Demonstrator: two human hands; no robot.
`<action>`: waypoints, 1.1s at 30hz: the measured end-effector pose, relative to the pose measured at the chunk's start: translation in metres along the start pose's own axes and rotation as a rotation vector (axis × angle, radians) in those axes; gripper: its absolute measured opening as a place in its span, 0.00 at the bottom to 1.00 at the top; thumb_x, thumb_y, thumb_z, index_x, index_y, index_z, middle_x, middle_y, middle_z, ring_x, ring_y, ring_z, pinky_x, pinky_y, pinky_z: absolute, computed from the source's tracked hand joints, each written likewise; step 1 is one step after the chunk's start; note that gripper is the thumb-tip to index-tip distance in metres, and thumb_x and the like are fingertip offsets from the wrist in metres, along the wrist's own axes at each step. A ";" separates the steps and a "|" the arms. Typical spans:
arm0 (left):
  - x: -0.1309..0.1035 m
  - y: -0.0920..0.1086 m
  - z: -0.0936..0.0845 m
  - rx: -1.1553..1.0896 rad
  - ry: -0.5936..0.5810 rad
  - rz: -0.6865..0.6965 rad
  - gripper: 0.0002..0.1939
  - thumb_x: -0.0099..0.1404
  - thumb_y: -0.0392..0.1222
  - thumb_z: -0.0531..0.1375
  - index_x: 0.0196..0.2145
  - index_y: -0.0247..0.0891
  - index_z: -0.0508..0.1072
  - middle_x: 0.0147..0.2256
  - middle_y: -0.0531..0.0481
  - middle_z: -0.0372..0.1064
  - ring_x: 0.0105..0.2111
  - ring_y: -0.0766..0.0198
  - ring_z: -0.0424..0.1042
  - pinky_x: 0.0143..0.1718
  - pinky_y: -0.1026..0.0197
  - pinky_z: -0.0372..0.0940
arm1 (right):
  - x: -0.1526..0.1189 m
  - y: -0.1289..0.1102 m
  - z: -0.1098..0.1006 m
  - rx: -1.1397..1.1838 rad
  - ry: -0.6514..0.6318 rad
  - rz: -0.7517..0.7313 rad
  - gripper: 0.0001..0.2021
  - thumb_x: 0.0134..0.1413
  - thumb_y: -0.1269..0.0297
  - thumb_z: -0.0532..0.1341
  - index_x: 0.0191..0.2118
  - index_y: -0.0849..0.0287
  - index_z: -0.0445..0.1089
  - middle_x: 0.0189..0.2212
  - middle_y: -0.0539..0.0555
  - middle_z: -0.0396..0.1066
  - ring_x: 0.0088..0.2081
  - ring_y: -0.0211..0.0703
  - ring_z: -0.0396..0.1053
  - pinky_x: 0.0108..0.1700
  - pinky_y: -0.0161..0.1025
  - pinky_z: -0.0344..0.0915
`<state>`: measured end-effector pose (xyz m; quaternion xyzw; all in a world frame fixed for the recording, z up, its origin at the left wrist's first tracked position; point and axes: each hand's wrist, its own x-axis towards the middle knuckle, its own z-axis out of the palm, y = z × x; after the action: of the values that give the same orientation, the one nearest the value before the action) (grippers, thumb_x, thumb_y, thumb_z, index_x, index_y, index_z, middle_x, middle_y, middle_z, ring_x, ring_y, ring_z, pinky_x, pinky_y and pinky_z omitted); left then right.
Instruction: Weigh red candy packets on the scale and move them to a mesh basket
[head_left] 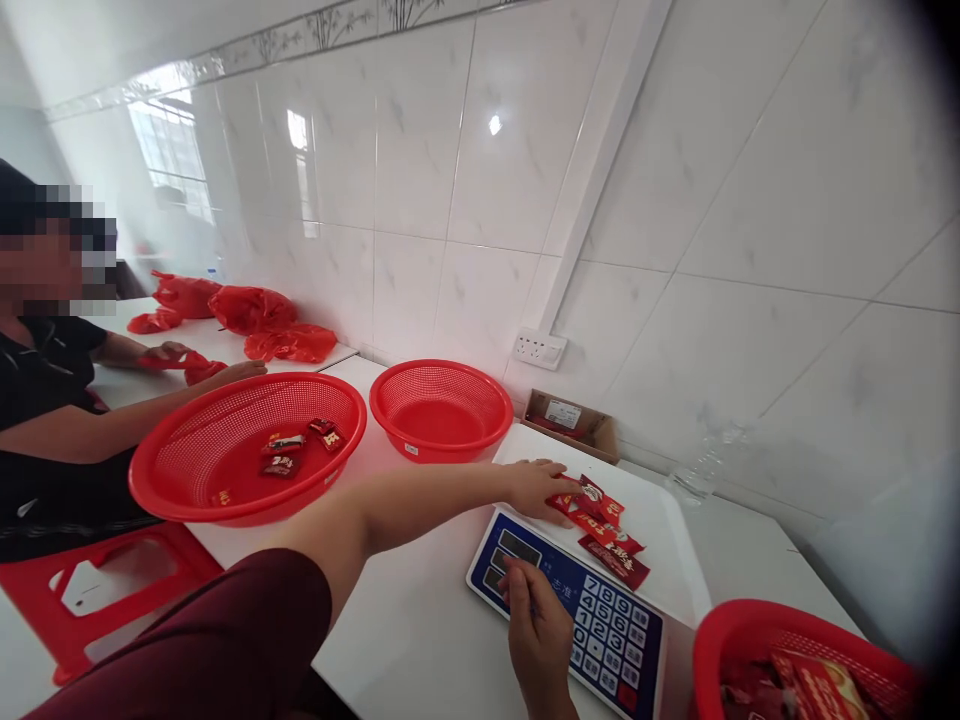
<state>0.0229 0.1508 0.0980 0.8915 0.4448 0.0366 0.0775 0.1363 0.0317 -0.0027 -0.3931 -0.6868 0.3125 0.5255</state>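
My left hand (536, 488) reaches across to a digital scale, its fingers closed around the near side of a pile of red snack packets (600, 515). The pile lies on the scale's white weighing tray (667, 535); one darker packet (615, 562) overhangs the tray edge toward the keys. Just above the scale's blue key panel (611, 640) is my right hand (540, 630), fingers curled with thumb against them beside the display. Whether anything is pinched in it is hidden.
A red basket (247, 400) at left holds several small packets. Beside it stands another red basket (441, 410), and a third basket (709, 650) with packets is at lower right. Near the wall are a cardboard box (574, 425) and a clear plastic container (705, 465). A co-worker (45, 420) handles red bags.
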 end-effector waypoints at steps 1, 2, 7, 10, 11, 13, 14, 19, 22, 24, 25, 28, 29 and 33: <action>0.005 0.000 0.001 0.035 -0.009 0.010 0.28 0.63 0.55 0.51 0.58 0.43 0.56 0.57 0.41 0.53 0.57 0.47 0.52 0.52 0.48 0.54 | 0.001 0.000 0.000 0.009 0.005 0.011 0.16 0.55 0.54 0.53 0.34 0.60 0.72 0.23 0.53 0.72 0.24 0.39 0.68 0.27 0.33 0.66; 0.007 0.000 0.001 0.062 -0.008 0.019 0.24 0.64 0.52 0.52 0.56 0.43 0.60 0.55 0.41 0.56 0.55 0.49 0.56 0.51 0.50 0.56 | 0.001 0.000 0.000 0.016 0.004 0.020 0.16 0.55 0.54 0.53 0.34 0.61 0.72 0.24 0.53 0.72 0.24 0.39 0.68 0.27 0.33 0.65; -0.009 -0.014 -0.008 0.109 0.096 -0.033 0.16 0.61 0.42 0.55 0.47 0.42 0.68 0.49 0.45 0.63 0.50 0.55 0.60 0.49 0.58 0.58 | 0.001 -0.008 0.001 0.039 -0.032 0.025 0.16 0.55 0.54 0.52 0.34 0.60 0.72 0.24 0.53 0.71 0.25 0.39 0.68 0.28 0.33 0.65; -0.032 -0.035 -0.022 0.131 0.213 -0.194 0.16 0.63 0.41 0.51 0.48 0.42 0.66 0.52 0.44 0.59 0.52 0.51 0.57 0.49 0.52 0.57 | 0.001 -0.016 0.002 0.043 -0.031 0.015 0.16 0.56 0.55 0.52 0.34 0.59 0.72 0.25 0.53 0.72 0.25 0.38 0.68 0.29 0.33 0.65; -0.039 -0.044 -0.027 0.137 0.243 -0.257 0.16 0.64 0.40 0.49 0.49 0.41 0.65 0.52 0.43 0.58 0.52 0.49 0.56 0.50 0.49 0.56 | 0.001 -0.018 0.002 0.044 -0.037 0.004 0.16 0.56 0.55 0.52 0.33 0.59 0.72 0.25 0.53 0.72 0.25 0.38 0.68 0.29 0.32 0.65; -0.052 -0.060 -0.036 0.147 0.266 -0.367 0.17 0.65 0.40 0.47 0.50 0.39 0.64 0.52 0.40 0.58 0.54 0.46 0.54 0.51 0.44 0.53 | 0.001 -0.023 0.001 0.043 -0.055 -0.021 0.16 0.56 0.56 0.51 0.33 0.59 0.72 0.24 0.52 0.71 0.25 0.37 0.68 0.28 0.32 0.64; -0.057 -0.066 -0.039 0.150 0.264 -0.407 0.17 0.65 0.41 0.47 0.51 0.39 0.63 0.53 0.39 0.57 0.55 0.44 0.52 0.51 0.40 0.50 | 0.001 -0.024 0.001 0.045 -0.066 -0.033 0.16 0.57 0.56 0.51 0.33 0.59 0.72 0.24 0.52 0.71 0.24 0.37 0.67 0.27 0.31 0.64; -0.049 -0.055 -0.035 0.123 0.176 -0.358 0.27 0.65 0.56 0.48 0.57 0.40 0.57 0.60 0.40 0.47 0.61 0.45 0.40 0.57 0.39 0.40 | 0.001 -0.024 0.001 0.065 -0.063 -0.039 0.16 0.57 0.56 0.51 0.34 0.59 0.72 0.24 0.52 0.71 0.25 0.37 0.67 0.27 0.32 0.64; -0.025 -0.020 -0.021 0.048 0.115 -0.138 0.34 0.62 0.63 0.48 0.60 0.44 0.49 0.63 0.43 0.39 0.62 0.50 0.37 0.58 0.45 0.39 | 0.000 -0.021 0.001 0.058 -0.053 -0.071 0.16 0.57 0.57 0.51 0.33 0.60 0.72 0.24 0.52 0.71 0.25 0.37 0.68 0.28 0.32 0.64; -0.007 0.005 -0.011 -0.019 0.067 0.026 0.38 0.60 0.64 0.49 0.62 0.44 0.45 0.64 0.41 0.35 0.63 0.47 0.32 0.58 0.42 0.37 | 0.000 -0.019 0.001 0.038 -0.037 -0.099 0.15 0.57 0.57 0.51 0.32 0.60 0.72 0.23 0.52 0.71 0.24 0.37 0.68 0.27 0.32 0.64; 0.002 0.016 -0.007 -0.043 0.041 0.084 0.40 0.59 0.65 0.50 0.62 0.44 0.45 0.64 0.40 0.33 0.63 0.46 0.30 0.58 0.40 0.37 | 0.000 -0.019 0.001 0.027 -0.029 -0.111 0.15 0.57 0.58 0.51 0.32 0.59 0.72 0.23 0.52 0.71 0.24 0.37 0.68 0.27 0.32 0.64; 0.028 0.039 0.003 -0.056 -0.044 0.150 0.42 0.55 0.67 0.51 0.61 0.45 0.47 0.64 0.40 0.33 0.62 0.43 0.27 0.56 0.36 0.37 | 0.001 -0.020 0.000 0.002 -0.019 -0.132 0.15 0.57 0.59 0.51 0.32 0.59 0.72 0.22 0.51 0.71 0.24 0.37 0.68 0.27 0.31 0.64; 0.035 0.044 0.005 -0.046 -0.073 0.145 0.41 0.55 0.68 0.51 0.61 0.46 0.49 0.64 0.40 0.35 0.62 0.41 0.28 0.55 0.34 0.38 | 0.001 -0.020 0.000 -0.004 -0.015 -0.137 0.15 0.57 0.59 0.51 0.32 0.59 0.72 0.22 0.51 0.71 0.24 0.38 0.68 0.27 0.31 0.64; 0.056 0.052 0.012 0.031 -0.052 0.111 0.36 0.55 0.69 0.48 0.55 0.47 0.60 0.57 0.40 0.53 0.58 0.41 0.49 0.51 0.37 0.48 | 0.002 -0.021 -0.001 -0.022 -0.015 -0.154 0.15 0.58 0.59 0.50 0.31 0.58 0.71 0.22 0.51 0.70 0.24 0.38 0.68 0.27 0.32 0.63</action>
<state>0.0995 0.1631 0.0947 0.9164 0.3933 0.0108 0.0731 0.1326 0.0228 0.0166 -0.3427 -0.7221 0.2666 0.5385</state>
